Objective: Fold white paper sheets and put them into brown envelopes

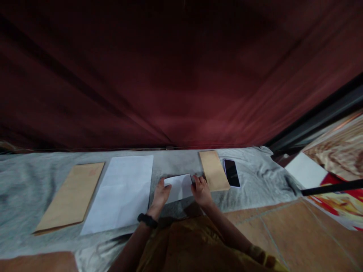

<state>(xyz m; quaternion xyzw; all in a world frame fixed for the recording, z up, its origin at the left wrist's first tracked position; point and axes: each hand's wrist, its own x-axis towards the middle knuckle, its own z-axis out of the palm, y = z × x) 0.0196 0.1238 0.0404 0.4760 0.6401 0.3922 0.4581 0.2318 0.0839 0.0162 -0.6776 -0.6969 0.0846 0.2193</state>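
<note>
Small white paper [178,188]: left hand [162,194] pinching its left edge, right hand [202,192] its right; lies between them, long axis unclear, neither nearer.

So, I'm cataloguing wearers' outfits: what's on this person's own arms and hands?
The left hand and right hand are gloveless. A dark wristband, possibly a watch, circles the left wrist. A mustard-yellow sleeve shows high on the right arm, leaving the forearm uncovered. Finer markings are too dark to read.
</note>
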